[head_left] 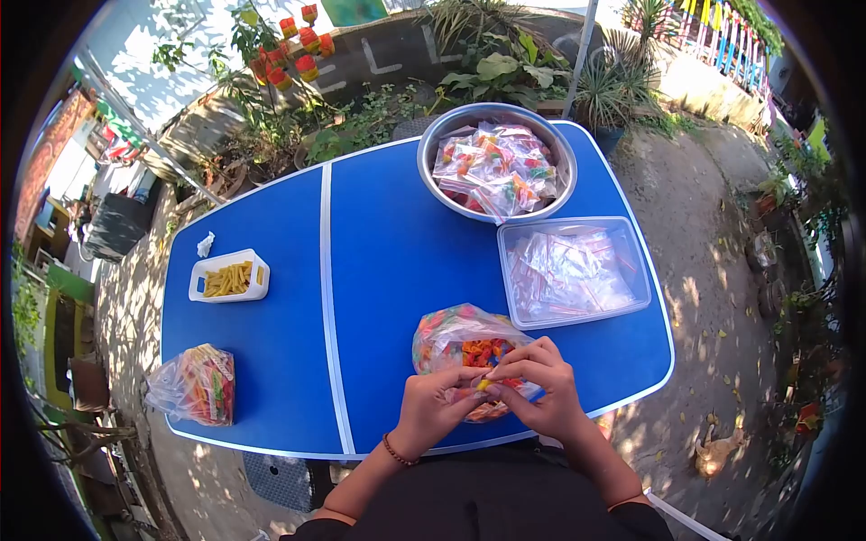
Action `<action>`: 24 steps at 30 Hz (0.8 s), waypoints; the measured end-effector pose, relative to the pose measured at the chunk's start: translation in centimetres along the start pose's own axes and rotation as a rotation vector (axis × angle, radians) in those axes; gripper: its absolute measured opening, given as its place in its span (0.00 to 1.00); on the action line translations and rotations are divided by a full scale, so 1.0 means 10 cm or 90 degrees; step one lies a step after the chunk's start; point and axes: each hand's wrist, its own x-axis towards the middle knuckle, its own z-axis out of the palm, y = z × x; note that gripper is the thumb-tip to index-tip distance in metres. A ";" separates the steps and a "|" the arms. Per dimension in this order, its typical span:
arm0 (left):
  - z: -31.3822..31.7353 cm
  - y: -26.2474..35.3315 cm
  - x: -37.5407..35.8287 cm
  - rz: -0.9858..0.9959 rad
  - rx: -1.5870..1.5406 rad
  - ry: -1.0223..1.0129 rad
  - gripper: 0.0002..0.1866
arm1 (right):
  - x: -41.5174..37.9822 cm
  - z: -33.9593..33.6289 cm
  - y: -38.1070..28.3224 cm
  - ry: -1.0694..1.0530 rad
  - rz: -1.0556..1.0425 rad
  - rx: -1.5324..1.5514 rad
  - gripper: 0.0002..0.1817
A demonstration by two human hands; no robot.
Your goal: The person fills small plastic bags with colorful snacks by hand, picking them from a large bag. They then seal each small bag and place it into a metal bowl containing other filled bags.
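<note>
My left hand (pixel 439 403) and my right hand (pixel 547 389) meet at the near edge of the blue table, fingers closed in a pinch. A small yellow piece (pixel 484 385) shows between the fingertips of both hands. Some clear plastic seems to be at the fingers, but its outline is hard to make out. Right behind and partly under my hands lies an open clear plastic bag (pixel 456 326) full of small orange, red and green pieces. My hands hide its near side.
The blue table (pixel 271 361) holds a metal basin (pixel 426 180) of filled small packets, a clear tub (pixel 646 293) of flat plastic sachets, a white container (pixel 232 298) with yellow sticks, a bag of colourful sticks (pixel 200 386) and a crumpled white scrap (pixel 206 244). A cat (pixel 717 451) lies on the ground at right.
</note>
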 end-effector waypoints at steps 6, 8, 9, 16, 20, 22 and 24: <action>-0.03 0.04 -0.01 -0.062 -0.018 -0.006 0.16 | -0.08 0.10 0.07 0.061 0.120 0.103 0.07; -0.02 0.02 -0.03 -0.083 -0.055 0.013 0.16 | -0.09 0.18 0.21 -0.042 0.114 0.039 0.09; 0.00 0.02 -0.04 -0.071 -0.075 0.032 0.16 | -0.08 0.21 0.27 -0.094 0.110 0.006 0.11; -0.01 0.03 -0.11 -0.009 -0.097 0.100 0.15 | 0.18 0.53 0.46 -0.214 -0.035 -0.187 0.23; -0.05 0.02 -0.12 0.047 -0.071 0.089 0.13 | 0.28 0.68 0.48 -0.252 0.045 -0.256 0.36; -0.05 0.05 -0.09 0.036 -0.099 0.094 0.13 | 0.28 0.71 0.51 -0.260 0.086 -0.263 0.43; -0.04 -0.01 -0.10 0.041 -0.095 0.091 0.13 | 0.27 0.76 0.60 -0.243 0.079 -0.276 0.47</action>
